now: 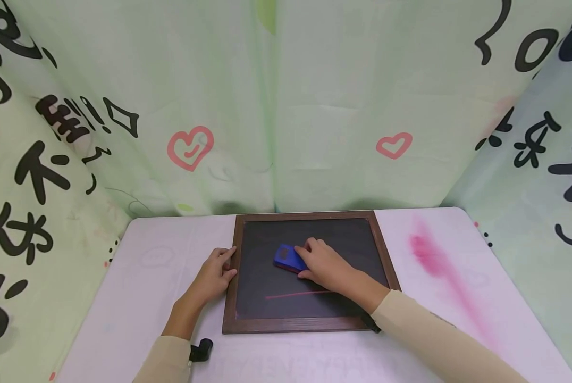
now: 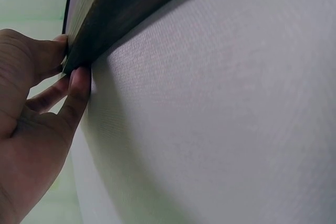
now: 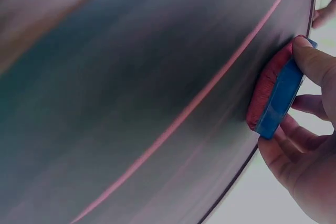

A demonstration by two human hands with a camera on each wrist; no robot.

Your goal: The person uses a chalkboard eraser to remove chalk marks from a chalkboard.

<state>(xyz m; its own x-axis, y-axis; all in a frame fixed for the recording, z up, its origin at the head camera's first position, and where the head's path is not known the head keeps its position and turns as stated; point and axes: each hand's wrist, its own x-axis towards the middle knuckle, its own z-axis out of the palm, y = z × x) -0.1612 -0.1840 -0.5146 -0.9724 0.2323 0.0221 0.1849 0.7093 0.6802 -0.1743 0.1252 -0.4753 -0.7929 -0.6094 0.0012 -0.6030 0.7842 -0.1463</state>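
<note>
A small blackboard [image 1: 267,234] in a brown wooden frame lies on the table. My right hand [image 1: 325,264] grips a blue eraser [image 1: 288,257] over the board's middle. In the right wrist view the eraser [image 3: 282,98] shows a red felt pad against the black surface, with my right thumb and fingers around its blue body. A pink chalk line [image 1: 295,294] runs across the lower board, partly hidden by my right forearm. At the left edge of the frame, my left hand [image 1: 214,276] holds the wood; the left wrist view shows its fingertips on the frame [image 2: 105,24].
The board sits on a pale table [image 1: 171,255] with a pink smear [image 1: 431,255] to its right. Light green curtains [image 1: 314,106] with black writing and pink hearts surround the back and sides. A black band piece [image 1: 201,350] is at my left wrist.
</note>
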